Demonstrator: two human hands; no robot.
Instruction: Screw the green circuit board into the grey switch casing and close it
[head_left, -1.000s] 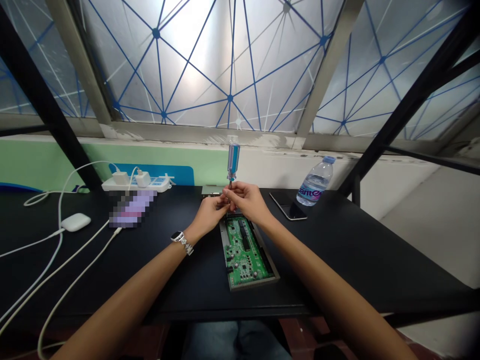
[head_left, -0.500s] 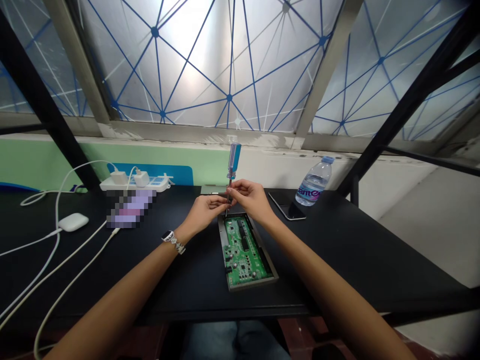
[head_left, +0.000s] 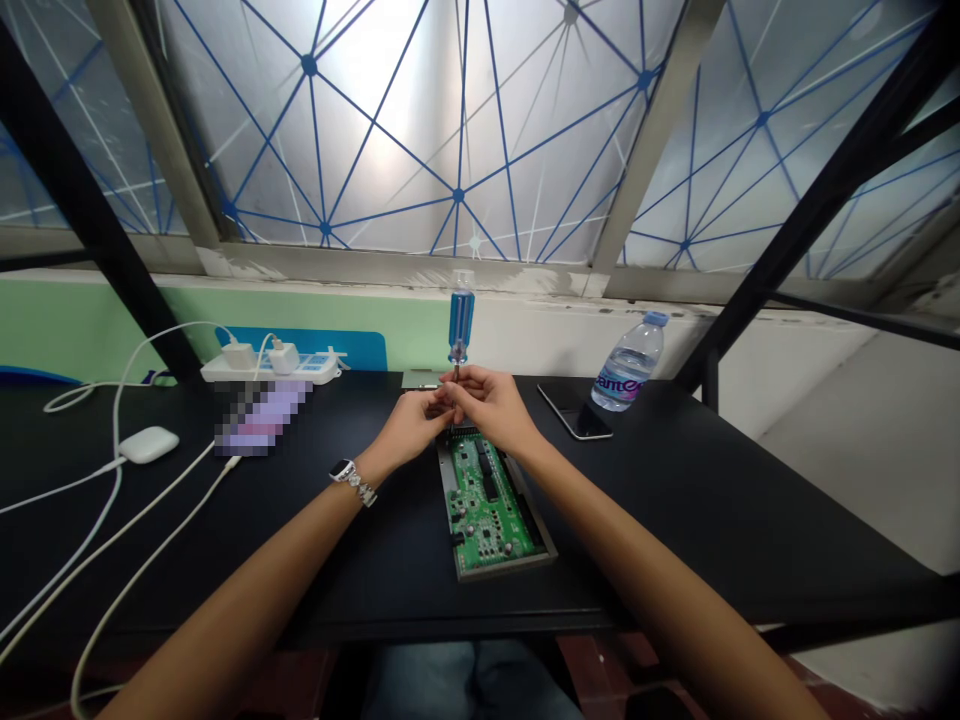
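A screwdriver with a clear blue handle stands almost upright over the far end of a green circuit board. The board lies in a shallow grey metal case on the black desk. My right hand is closed on the screwdriver's shaft, below the handle. Beside it, my left hand pinches low around the same shaft, its fingertips touching the right fingers. The screwdriver's tip comes down at the case's far left corner; what it touches there is too small to make out.
A dark phone and a water bottle are on the right. At left are a white earbud case, a blurred-out phone, several white cables and a power strip. Black metal posts flank the desk.
The screwdriver's handle has tipped slightly left and turned, now standing more upright. My right hand has shifted a little left and down, closer to my left hand. The board and case have stayed put.
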